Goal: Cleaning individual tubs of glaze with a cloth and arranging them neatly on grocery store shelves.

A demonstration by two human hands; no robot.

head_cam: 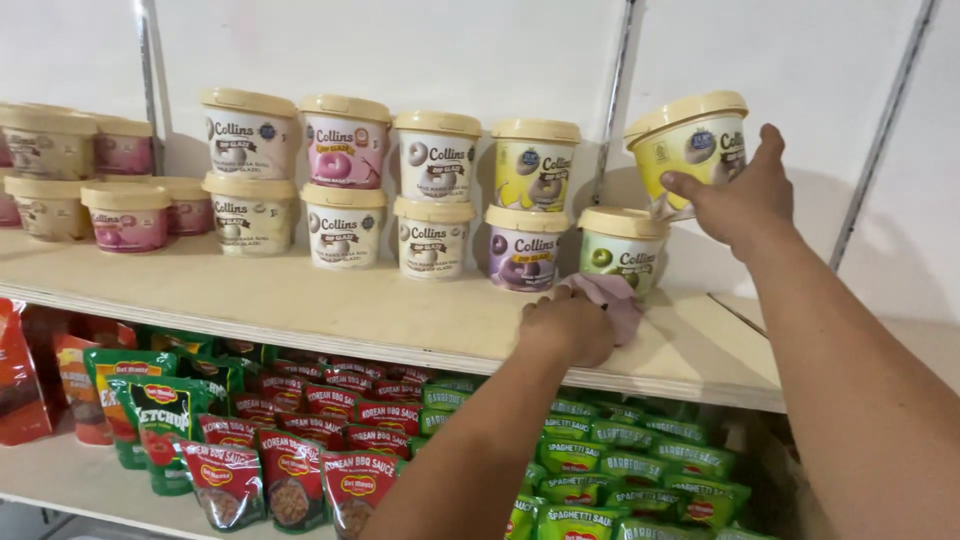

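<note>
Where the wooden shelf (pixel 330 310) runs toward its right end, I see tubs (pixel 345 185) stacked two high along the back wall. My right hand (pixel 742 200) is clamped around a tilted yellow tub (pixel 685 140), held above the green tub (pixel 618 248). My left hand (pixel 568 325) presses closed on a pink cloth (pixel 612 298) near the front edge.

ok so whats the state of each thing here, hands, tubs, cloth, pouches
right hand: raised, gripping the yellow tub
yellow tub: lid on, tilted, held off the shelf
left hand: pressed down on the pink cloth
pink cloth: crumpled, lying on the wooden shelf
green tub: lid on, upright, nothing stacked on it
other tubs: lids on, upright, stacked two high
sauce pouches: sealed, leaning in rows on the lower shelf
</note>
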